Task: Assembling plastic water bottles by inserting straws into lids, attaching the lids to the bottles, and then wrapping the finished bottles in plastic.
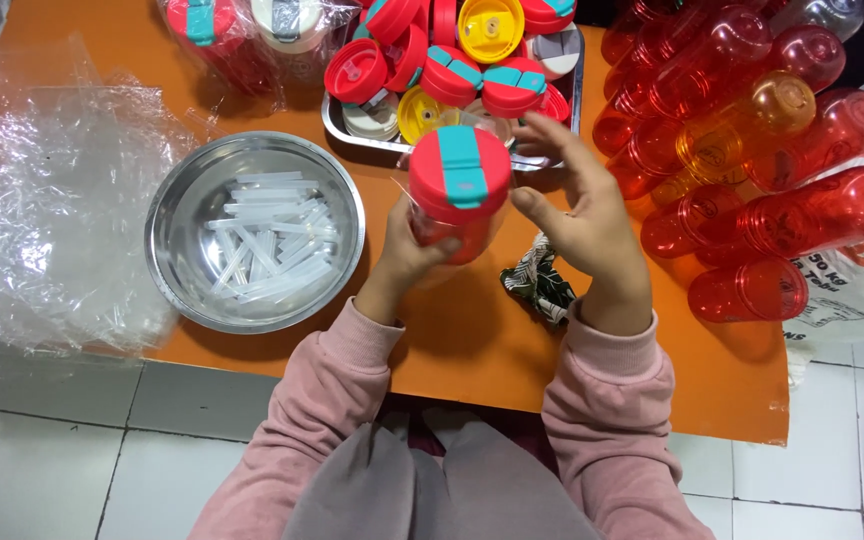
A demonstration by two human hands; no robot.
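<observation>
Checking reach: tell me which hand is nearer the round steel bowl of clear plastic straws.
Left. The left hand grips the red bottle with the teal-strapped lid, just right of the steel bowl; the right hand is farther right, beyond the bottle.

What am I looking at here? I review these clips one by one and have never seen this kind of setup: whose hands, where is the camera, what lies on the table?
There is no machine here. One camera on a person's head looks down at their own two bare hands in pink sleeves. The left hand grips a clear red plastic bottle with a red lid and teal flip strap. The right hand is open beside the lid, fingertips close to it. On the orange table lie a round steel bowl of clear plastic straws, a steel tray heaped with red, yellow and white lids, a pile of lidless red and orange bottles, and crumpled clear plastic wrap.
</observation>
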